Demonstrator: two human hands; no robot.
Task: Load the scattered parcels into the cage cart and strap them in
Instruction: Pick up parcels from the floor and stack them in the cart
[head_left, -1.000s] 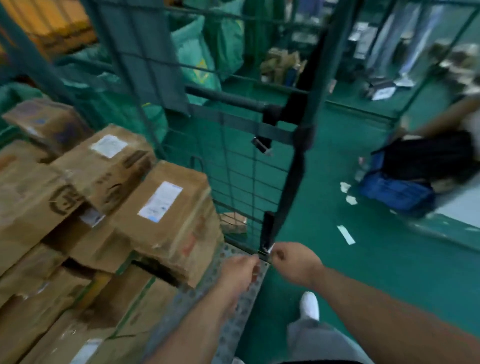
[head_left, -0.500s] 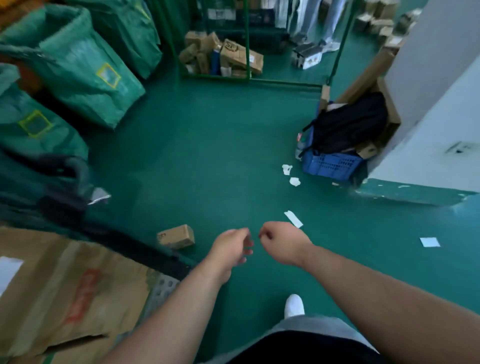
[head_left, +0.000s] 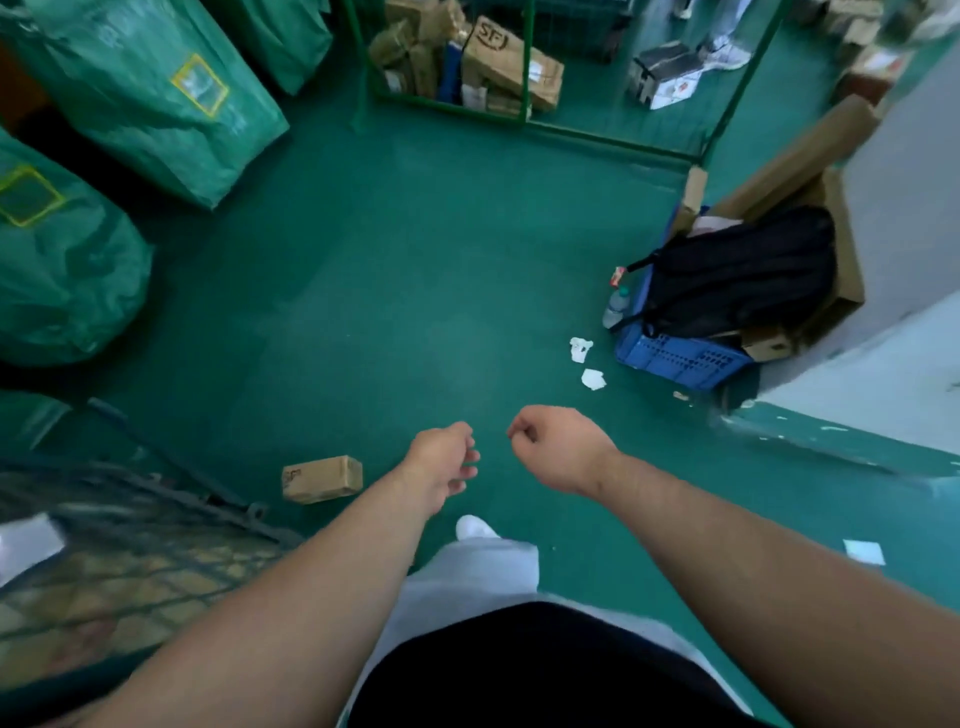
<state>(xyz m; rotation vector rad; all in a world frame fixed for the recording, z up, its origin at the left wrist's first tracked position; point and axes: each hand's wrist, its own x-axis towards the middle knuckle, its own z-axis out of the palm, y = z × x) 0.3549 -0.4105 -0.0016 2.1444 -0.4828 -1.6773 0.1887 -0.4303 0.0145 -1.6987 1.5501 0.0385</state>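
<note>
A small cardboard parcel (head_left: 322, 478) lies alone on the green floor, just left of my left hand (head_left: 447, 462). That hand hovers above the floor with loosely curled fingers and holds nothing. Close to its right, my right hand (head_left: 556, 447) is curled into a loose fist, also with nothing in it. The cage cart (head_left: 156, 525) fills the lower left corner; its mesh side is blurred, and brown parcels with a white label show behind it. No strap is in view.
Big green sacks (head_left: 145, 93) stand along the left. A second green cage (head_left: 457, 57) with boxes is at the top. A blue crate (head_left: 675, 358) under a black backpack (head_left: 737, 270) sits by the white wall at right. Paper scraps (head_left: 587, 364) dot the floor.
My hands have let go of the black strap at the cart's corner post. The view has swung right, off the loaded cart and onto the floor.
</note>
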